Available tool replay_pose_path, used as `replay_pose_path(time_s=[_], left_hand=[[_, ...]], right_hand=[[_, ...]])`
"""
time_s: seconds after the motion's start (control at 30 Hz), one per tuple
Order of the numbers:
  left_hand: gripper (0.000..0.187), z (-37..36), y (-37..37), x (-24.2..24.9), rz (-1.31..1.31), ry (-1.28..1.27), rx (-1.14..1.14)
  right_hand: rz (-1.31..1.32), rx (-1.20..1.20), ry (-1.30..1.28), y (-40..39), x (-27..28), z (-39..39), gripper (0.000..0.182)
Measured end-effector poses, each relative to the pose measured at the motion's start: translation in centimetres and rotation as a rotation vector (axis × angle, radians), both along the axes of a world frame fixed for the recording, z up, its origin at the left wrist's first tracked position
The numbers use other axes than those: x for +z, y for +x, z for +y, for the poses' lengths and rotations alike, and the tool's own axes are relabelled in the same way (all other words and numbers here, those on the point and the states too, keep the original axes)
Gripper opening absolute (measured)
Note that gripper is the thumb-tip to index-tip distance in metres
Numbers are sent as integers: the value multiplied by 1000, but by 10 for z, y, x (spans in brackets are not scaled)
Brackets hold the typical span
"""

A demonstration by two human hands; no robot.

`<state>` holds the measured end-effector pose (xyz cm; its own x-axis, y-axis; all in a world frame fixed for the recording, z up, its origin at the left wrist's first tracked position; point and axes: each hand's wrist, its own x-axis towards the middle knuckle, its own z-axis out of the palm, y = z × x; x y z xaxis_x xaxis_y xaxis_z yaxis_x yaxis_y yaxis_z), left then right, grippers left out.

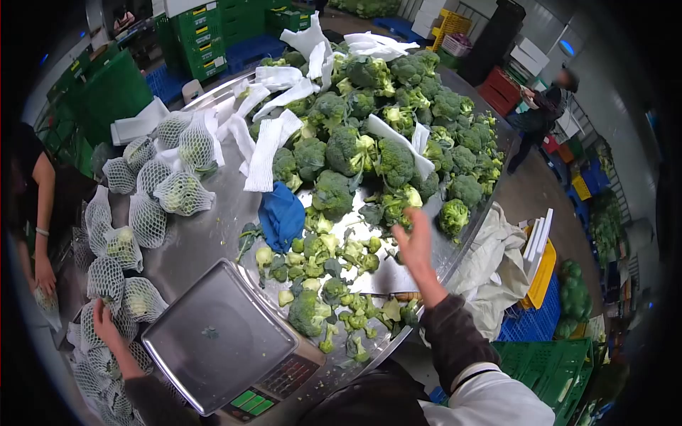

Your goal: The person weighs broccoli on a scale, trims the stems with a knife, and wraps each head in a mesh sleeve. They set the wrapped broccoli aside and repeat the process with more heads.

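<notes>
My left hand [108,329] is at the left side of the metal table, its fingers stretched out against a broccoli head in white foam netting [106,278]; its grip is loose and partly hidden. Over the front of the broccoli pile, my right hand [415,245] is empty with thumb and fingers apart, just below a broccoli head [399,204]. Loose broccoli heads [348,150] are heaped at the back. Cut stems and small florets [320,252] lie in front of them. Between my arms stands a scale [220,334] with a bit of green on its metal pan.
White foam net sleeves [268,153] lie on the pile, beside a blue cloth [281,216]. Several netted heads [148,220] line the left. Another person's hand [45,275] is at the far left edge. Green crates [195,39] stand behind; a person [547,106] stands at back right.
</notes>
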<state>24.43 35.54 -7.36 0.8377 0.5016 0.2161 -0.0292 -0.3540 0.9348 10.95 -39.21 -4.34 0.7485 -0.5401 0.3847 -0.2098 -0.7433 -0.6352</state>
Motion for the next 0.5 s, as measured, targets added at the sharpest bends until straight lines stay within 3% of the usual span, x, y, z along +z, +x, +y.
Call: replay_pose_path(time_s=[0.03, 0.13, 0.23, 0.4, 0.5], left_hand=[[37, -10, -15, 11, -12, 5, 4], [33, -71, -59, 46, -13, -34, 67], [27, -170, -85, 74, 37, -48, -112], [22, -333, -125, 98, 279, -304, -535], [37, -404, -137, 84, 382, -570, -807]], right_hand=[[-27, -122, -230, 6, 6, -21, 52], [37, -177, -245, 32, -17, -69, 60], [139, -37, -17, 48, -38, -78, 54], [96, 189, 60, 4, 2, -33, 49], [54, 480, 375, -15, 17, -10, 48]])
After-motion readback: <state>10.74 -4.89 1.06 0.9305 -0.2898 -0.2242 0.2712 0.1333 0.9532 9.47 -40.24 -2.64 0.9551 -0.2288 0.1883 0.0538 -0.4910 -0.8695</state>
